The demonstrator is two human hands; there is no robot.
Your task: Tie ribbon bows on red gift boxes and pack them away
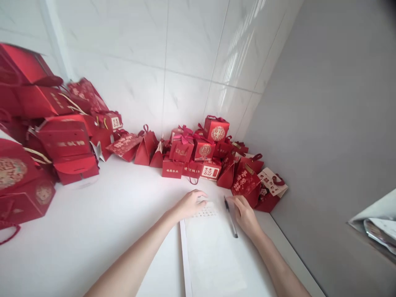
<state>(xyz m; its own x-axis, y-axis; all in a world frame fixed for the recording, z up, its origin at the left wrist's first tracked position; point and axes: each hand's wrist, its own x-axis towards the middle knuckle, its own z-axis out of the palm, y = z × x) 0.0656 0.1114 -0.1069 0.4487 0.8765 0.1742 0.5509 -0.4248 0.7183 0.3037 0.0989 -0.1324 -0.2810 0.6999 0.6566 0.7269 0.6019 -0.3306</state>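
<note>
A white sheet of paper [213, 247] with rows of small printed or written marks near its top lies on the white table. My left hand [188, 205] rests at its upper left, thumb and fingers apart with a gap between them and nothing held. A clear pen with dark ends [231, 218] lies slantwise on the sheet's right part. Just right of the pen is my right hand [246, 212], its fingers curled together and fingertips close to the pen's upper end. Whatever is under those fingers is hidden; I cannot tell if they touch the pen.
Several red gift boxes [204, 149] are stacked along the tiled wall behind my hands. More red boxes [66, 144] pile up at the left. A red and white box [272, 187] stands by the grey panel [324, 103]. Papers [380, 231] jut in at far right.
</note>
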